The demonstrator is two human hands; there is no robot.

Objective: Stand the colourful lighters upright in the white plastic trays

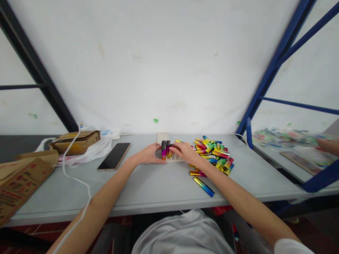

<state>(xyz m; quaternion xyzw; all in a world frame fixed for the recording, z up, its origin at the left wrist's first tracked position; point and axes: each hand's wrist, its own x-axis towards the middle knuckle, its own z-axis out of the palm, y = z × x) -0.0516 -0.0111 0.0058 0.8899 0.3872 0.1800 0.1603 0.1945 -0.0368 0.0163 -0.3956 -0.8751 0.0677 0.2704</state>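
Several shiny multicoloured tubes with black tops (164,151) stand upright at the left end of a white perforated tray (174,158). My left hand (151,154) is at the tray's left side, its thumb and fingers spread apart beside the standing tubes. Over the tray, my right hand (185,152) pinches a tube with a dark top (171,145), just right of the upright ones. A loose pile of metallic gradient tubes (214,151) lies to the right of my right hand. One yellow-to-blue tube (204,186) lies apart, nearer the table's front edge.
A phone (114,156) lies on the grey table (137,192) at left, near a cardboard box (82,141) and a larger carton (29,180). A white cable (76,179) crosses my left forearm. Beyond the blue frame (265,81), another person's hand (328,146) is at right.
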